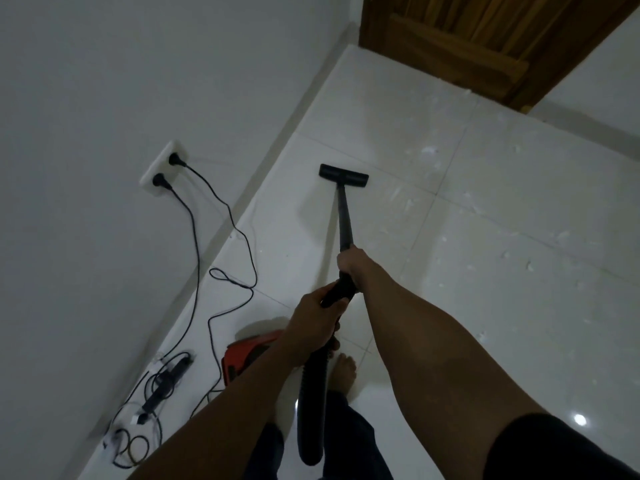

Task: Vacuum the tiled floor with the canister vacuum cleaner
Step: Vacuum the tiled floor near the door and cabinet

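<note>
At the far left, two black plugs are sitting in a white wall socket [162, 168], and their thin black cords [194, 244] are trailing down the white wall to the glossy white tiled floor [519, 306], where they are looping near a black power strip [166, 381] lying by the skirting. Just right of that, the red canister vacuum cleaner [249, 355] is resting on the floor, partly hidden behind the left forearm. The left hand [315, 323] is wrapping its grip around the bend where the black ribbed hose [311, 410] is joining the wand, fingers curled tight. The right hand [351, 263] is closing its grip around the black straight wand [344, 216] farther up. The wand is slanting away to the flat black floor nozzle [343, 175], which is lying on the tiles. A bare foot [344, 372] is showing beneath the hands. White scraps [429, 150] are dotting the tiles to the right, before a brown wooden door [467, 39].
</note>
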The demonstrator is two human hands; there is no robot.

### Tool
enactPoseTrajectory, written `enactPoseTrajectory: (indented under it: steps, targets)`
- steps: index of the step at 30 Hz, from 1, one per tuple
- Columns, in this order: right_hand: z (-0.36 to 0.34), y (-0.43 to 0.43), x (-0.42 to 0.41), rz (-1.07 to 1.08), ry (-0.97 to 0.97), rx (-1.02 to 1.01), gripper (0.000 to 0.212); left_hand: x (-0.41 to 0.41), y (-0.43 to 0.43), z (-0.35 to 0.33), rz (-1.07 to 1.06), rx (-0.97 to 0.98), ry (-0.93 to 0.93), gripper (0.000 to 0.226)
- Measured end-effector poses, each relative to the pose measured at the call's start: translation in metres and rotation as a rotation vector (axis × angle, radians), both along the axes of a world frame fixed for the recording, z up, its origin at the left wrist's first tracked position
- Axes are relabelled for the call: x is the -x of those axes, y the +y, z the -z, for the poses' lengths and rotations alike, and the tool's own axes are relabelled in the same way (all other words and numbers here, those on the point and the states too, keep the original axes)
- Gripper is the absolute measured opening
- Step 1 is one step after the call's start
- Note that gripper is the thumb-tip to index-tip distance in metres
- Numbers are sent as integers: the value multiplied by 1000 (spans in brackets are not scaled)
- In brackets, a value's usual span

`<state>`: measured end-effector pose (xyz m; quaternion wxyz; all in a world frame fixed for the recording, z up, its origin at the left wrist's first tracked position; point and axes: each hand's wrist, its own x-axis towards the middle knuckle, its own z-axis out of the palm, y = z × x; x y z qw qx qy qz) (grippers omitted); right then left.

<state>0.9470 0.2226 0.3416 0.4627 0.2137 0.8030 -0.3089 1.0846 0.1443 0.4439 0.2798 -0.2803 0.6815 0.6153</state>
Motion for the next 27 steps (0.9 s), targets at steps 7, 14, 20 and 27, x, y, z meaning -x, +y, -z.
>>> enactPoseTrajectory:
  steps: [7, 14, 20, 27]
  targets:
    - [4, 14, 41, 46, 28, 12, 39, 42, 17, -2, -11, 26, 6, 35]
    - [2, 22, 83, 65, 43, 7, 42, 89, 23, -10, 12, 20, 8, 29]
    - [7, 12, 124, 168, 26, 24, 41, 137, 6, -5, 71, 33, -15, 36]
    - [19, -16, 185, 247, 57, 67, 57, 208, -35, 13, 143, 6, -58, 41]
